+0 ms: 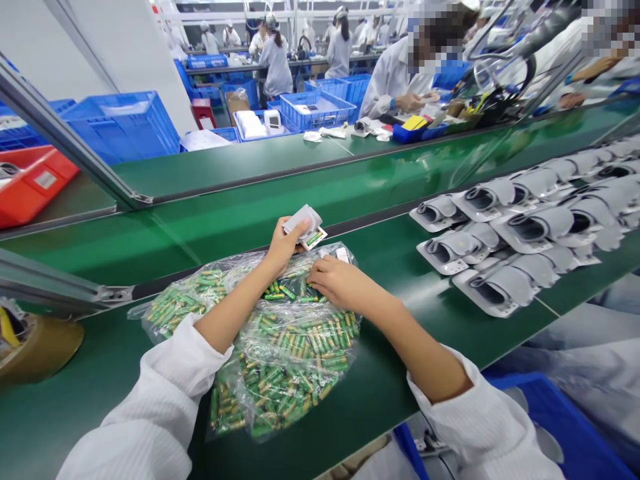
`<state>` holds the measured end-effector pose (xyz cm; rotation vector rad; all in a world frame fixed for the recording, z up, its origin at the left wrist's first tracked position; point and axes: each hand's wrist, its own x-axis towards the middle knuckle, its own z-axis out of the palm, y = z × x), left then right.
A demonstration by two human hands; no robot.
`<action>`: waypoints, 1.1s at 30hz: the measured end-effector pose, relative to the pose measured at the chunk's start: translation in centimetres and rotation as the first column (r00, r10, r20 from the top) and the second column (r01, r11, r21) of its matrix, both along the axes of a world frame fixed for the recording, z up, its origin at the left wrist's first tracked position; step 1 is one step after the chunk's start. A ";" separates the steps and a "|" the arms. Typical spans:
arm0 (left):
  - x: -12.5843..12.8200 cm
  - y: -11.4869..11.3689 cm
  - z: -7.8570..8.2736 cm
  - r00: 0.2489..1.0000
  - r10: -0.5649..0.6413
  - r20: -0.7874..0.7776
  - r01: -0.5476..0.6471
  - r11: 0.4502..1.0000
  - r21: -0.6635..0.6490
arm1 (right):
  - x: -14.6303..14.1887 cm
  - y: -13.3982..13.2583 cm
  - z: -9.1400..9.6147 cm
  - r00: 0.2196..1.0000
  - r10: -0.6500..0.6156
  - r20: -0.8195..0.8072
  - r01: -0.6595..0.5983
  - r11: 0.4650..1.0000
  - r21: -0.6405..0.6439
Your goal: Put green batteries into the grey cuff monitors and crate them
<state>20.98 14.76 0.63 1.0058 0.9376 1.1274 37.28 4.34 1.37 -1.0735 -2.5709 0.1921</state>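
My left hand (283,245) is closed around a wrist blood pressure monitor (303,217), a small white unit with a grey cuff. A green battery shows in its open compartment (314,239). Below it lies a clear plastic bag (245,267) spread over a heap of green and gold batteries (287,373). At the bag's opening, my right hand (341,283) has its fingers bent together among loose batteries (280,292). Whatever its fingertips pinch is hidden. A small white piece (343,255) shows just behind the right hand.
Rows of stacked monitors with rolled grey cuffs (530,227) line the bench at right. A green conveyor belt (225,223) runs behind the bag. At left are a tape roll (45,350) and red bin (37,183). A co-worker (395,77) sits across; a blue crate (565,413) is lower right.
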 end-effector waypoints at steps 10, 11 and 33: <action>-0.3 -0.4 0.6 0.988 -0.144 0.062 0.143 0.990 0.016 | 0.1 1.1 -0.5 0.741 -0.163 -0.651 0.430 0.860 0.274; -0.3 -0.5 0.7 0.983 -0.163 0.087 0.161 0.987 0.022 | 0.2 1.5 -0.9 0.752 -0.159 -0.640 0.434 0.850 0.299; 0.0 -0.5 -0.4 0.918 -0.361 0.163 0.351 0.932 0.087 | 0.6 2.5 -1.9 0.805 -0.333 -0.491 0.479 0.854 0.205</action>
